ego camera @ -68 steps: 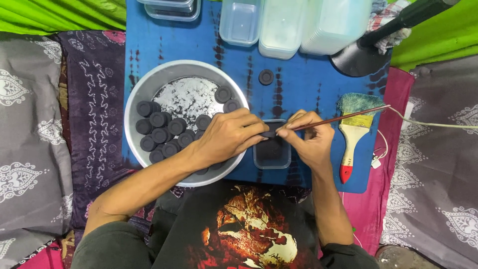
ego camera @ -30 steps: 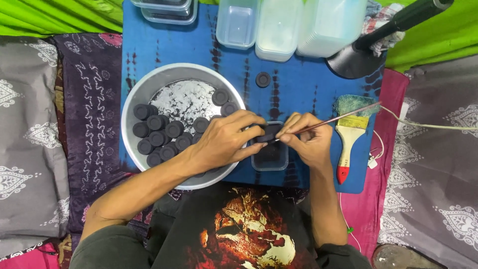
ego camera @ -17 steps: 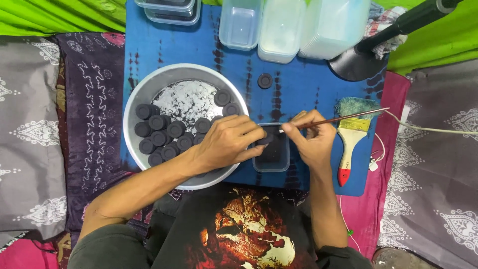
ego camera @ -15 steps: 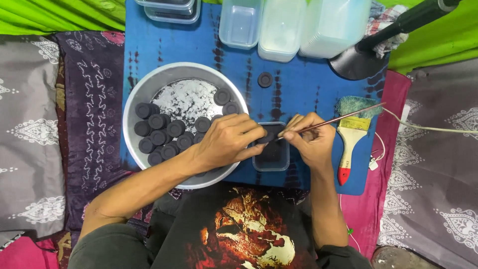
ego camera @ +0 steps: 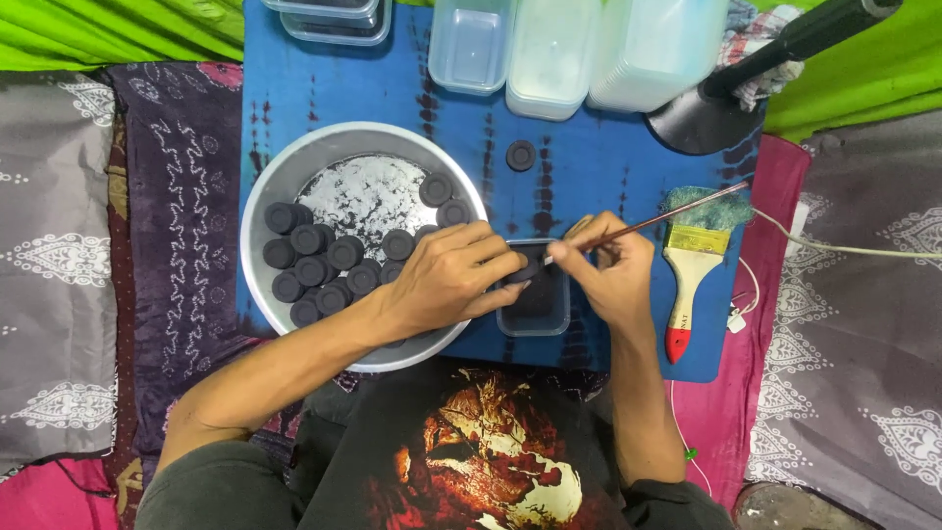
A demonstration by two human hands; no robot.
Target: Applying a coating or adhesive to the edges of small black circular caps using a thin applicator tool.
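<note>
From the head camera, the left hand (ego camera: pixel 446 280) pinches a small dark disc (ego camera: pixel 526 270) over a little black tray (ego camera: pixel 535 299) on the blue worktop (ego camera: pixel 579 167). The right hand (ego camera: pixel 608 270) is closed around a thin brush (ego camera: pixel 653 218), its tip at the disc. More dark discs (ego camera: pixel 324 260) lie in the round metal pan (ego camera: pixel 270 191) beside the left hand. A wide paintbrush (ego camera: pixel 692 280) rests to the right.

Hands: dark disc (ego camera: pixel 523 270), thin brush (ego camera: pixel 648 221), seemingly touching
</note>
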